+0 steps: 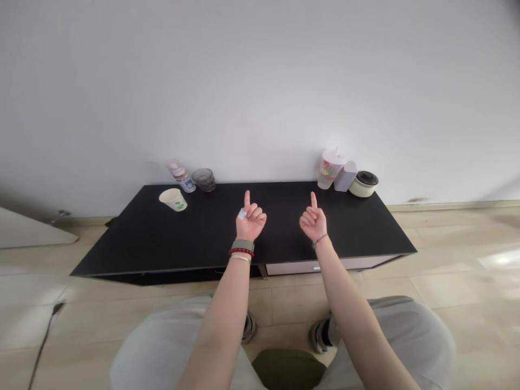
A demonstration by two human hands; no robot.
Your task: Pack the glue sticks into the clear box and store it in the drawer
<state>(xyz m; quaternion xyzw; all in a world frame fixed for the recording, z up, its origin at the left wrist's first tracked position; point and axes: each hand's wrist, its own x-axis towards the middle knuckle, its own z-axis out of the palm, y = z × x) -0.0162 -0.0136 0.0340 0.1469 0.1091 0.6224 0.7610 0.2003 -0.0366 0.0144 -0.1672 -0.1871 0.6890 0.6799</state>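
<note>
Two bare hands are being held out, well apart, over the black bench (280, 233); whether its top is being touched cannot be told. On the left hand (252, 221) one finger is being pointed away from the body, while the other fingers are being held folded together on the palm. A small whitish patch (242, 214) is being shown beside that finger – its kind cannot be told. The right hand (313, 223) is being held in the same shape, with one finger straight and the others folded in. On the left wrist a grey band (244, 244), red beads (242, 251) and a pale bangle (240, 258) are being worn; on the right, a thin bracelet (320, 240).

Nearest to the left hand, a dark clear glass (204, 180) is being supported at the rear edge of the bench. Beside it a spray can (183, 177) is being seen, and in front of this can a white paper cup (174, 200) with green marks. Nearest to the right hand, at the rear right, a lidded cup (330, 170) with a straw is being carried – then, going rightward, a pale box (345, 177) and a round container (361, 187) with dark lid.
</note>
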